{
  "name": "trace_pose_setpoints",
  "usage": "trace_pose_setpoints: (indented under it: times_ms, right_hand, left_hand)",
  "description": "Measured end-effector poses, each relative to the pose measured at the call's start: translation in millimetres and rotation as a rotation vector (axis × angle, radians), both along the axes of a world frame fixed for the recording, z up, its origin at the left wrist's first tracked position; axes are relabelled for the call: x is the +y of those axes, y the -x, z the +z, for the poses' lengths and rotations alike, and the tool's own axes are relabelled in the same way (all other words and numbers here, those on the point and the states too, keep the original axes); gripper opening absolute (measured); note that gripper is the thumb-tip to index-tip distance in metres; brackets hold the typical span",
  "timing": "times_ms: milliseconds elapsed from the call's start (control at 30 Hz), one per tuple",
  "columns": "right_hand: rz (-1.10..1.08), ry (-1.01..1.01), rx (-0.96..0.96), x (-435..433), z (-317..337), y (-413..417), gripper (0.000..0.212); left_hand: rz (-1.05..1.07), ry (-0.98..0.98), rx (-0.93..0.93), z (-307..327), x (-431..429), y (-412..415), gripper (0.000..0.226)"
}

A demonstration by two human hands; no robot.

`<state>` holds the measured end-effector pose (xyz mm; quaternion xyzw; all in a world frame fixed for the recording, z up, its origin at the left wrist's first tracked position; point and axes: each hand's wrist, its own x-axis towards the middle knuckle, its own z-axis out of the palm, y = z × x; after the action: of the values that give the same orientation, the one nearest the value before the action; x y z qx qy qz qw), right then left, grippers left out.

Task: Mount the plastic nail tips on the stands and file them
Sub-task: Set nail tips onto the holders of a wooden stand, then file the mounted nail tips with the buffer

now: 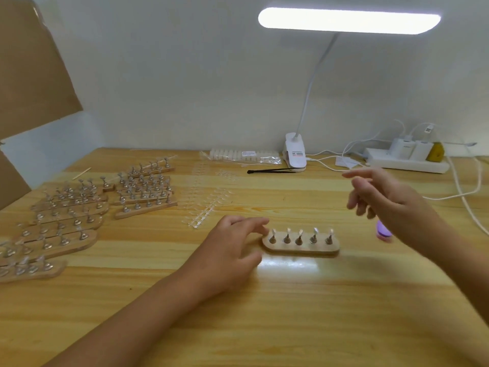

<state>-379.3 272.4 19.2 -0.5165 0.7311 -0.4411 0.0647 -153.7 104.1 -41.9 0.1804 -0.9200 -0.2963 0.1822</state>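
Your left hand [232, 250] rests on the wooden table [291, 313] with its fingers loosely spread, the fingertips touching or just beside the left end of the nearest stand [301, 246]; it grips nothing. Your right hand [391, 197] is raised above the table to the right of that stand, fingers loosely curled and blurred; whether anything small is pinched between them cannot be told. The nearest stand is a wooden bar with five metal pegs, and each peg appears to carry a clear nail tip [315, 231], so mounting on this bar looks complete. No file is visible in either hand, so treat filing of these five as outstanding. Just beyond the right end of the stand, partly hidden behind your right wrist, sits a small purple object [383, 231]; its function cannot be determined. Further out, left of centre, strips of unmounted clear tips [205, 207] lie flat on the table. To the far left, many more stands [79, 207] are laid in rows; several appear to hold tips, but whether those are filed cannot be judged. At the back edge stand a clip lamp [295, 152], a bagged white item [244, 154] and a power strip [407, 161].
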Motion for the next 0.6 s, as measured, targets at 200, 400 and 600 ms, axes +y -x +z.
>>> trace_pose_setpoints:
  times_ms: [200,400,600]
  right_hand:
    - [0.02,-0.388,-0.256,14.4,-6.5,14.6,0.053]
    - [-0.082,-0.349,-0.008,-8.0,-45.9,-9.1,0.031]
    - [0.166,-0.349,0.194,-4.3,-49.3,-27.7,0.028]
  left_hand:
    - [-0.038,-0.268,0.147,12.1,12.6,-2.8,0.03]
    - [-0.086,0.035,0.007,0.0,15.7,0.2,0.039]
    - [-0.178,0.176,-0.068,-5.7,14.6,3.7,0.062]
